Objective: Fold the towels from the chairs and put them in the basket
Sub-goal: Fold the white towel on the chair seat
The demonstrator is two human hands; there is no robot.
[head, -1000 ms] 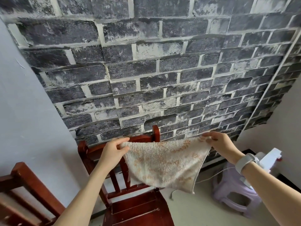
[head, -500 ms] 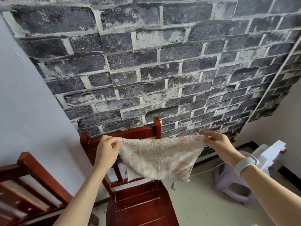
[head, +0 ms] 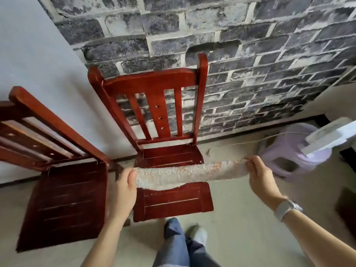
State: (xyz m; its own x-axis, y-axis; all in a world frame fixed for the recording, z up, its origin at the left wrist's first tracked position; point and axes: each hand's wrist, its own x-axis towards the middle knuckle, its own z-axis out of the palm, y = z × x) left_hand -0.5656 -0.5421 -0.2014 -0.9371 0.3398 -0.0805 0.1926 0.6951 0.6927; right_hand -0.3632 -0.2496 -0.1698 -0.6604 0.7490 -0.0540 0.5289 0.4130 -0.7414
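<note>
I am reading no writing anywhere; my left hand and right hand are each pinching an end of the towel, now lowered over the chair seat, no longer held before the backrest

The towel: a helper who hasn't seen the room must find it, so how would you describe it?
Facing the grey brick wall stands the middle red chair. Stretched above its seat, the towel is pinched between left hand and right hand. It is the only fluffy, pale, orange-flecked cloth here.

Red-brown chairs, cream towel (orange flecks), grey brick wall.
</note>
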